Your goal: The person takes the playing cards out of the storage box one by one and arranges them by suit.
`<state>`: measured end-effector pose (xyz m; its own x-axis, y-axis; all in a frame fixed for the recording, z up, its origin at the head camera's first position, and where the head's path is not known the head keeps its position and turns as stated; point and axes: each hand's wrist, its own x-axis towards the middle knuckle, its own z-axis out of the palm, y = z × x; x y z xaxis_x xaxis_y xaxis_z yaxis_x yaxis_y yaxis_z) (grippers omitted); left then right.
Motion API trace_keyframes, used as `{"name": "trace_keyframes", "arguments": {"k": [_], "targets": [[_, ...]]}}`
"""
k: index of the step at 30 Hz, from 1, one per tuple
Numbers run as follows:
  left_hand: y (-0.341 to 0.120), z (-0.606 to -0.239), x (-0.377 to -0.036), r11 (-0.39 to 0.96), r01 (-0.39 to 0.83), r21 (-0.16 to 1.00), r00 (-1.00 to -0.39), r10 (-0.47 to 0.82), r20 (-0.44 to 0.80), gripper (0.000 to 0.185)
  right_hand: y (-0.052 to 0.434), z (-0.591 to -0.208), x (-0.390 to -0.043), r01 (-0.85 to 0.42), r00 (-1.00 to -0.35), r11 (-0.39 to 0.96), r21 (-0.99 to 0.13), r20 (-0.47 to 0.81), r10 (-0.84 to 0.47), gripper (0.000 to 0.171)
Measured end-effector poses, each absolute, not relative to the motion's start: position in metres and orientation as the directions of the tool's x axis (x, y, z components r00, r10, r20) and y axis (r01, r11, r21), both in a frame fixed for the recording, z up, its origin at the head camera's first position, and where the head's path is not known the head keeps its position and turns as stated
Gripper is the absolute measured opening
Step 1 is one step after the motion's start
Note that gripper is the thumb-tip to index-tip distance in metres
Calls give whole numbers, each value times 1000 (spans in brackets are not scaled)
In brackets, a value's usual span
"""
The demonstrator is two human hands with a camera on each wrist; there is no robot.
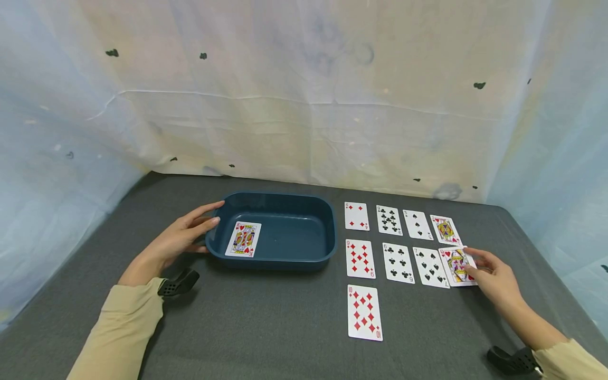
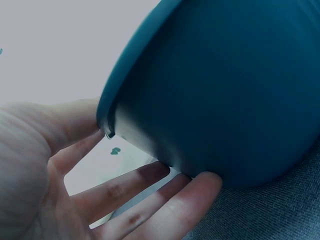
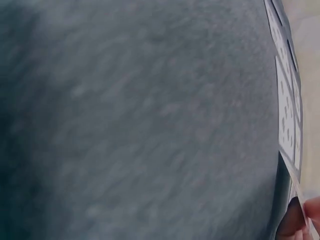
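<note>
one king of hearts (image 1: 243, 239) is already laid in the blue tray (image 1: 285, 258), steadied by the flat, open left hand (image 1: 182, 238). at 3 o'clock, the queen of hearts (image 1: 457, 265) is pinched by the right hand (image 1: 494, 277); eight other cards (image 1: 364, 312) are left on the counter (image 1: 266, 322).

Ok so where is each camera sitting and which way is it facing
Head: above, facing forward and down at the grey felt table; both sleeves and hands show.
Left wrist: beside the left hand, facing the dark blue plastic tray, shared with the head view.
Right wrist: low over the felt, facing the card row's edge; a fingertip shows.
</note>
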<state>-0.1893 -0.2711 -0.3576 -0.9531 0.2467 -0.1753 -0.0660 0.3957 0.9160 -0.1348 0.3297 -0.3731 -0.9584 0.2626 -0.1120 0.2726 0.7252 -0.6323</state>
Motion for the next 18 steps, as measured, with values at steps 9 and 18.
{"name": "trace_keyframes", "arguments": {"k": [9,18], "targets": [[-271,-357,-189,391,-73,918,-951,249,-182,65,348,-376,-130,150,-988,831,-535,-52,146,54],[-270,-358,-189,396,-78,915,-953,240,-185,65,352,-375,-133,-4,-1000,926,-377,19,4,53]]}}
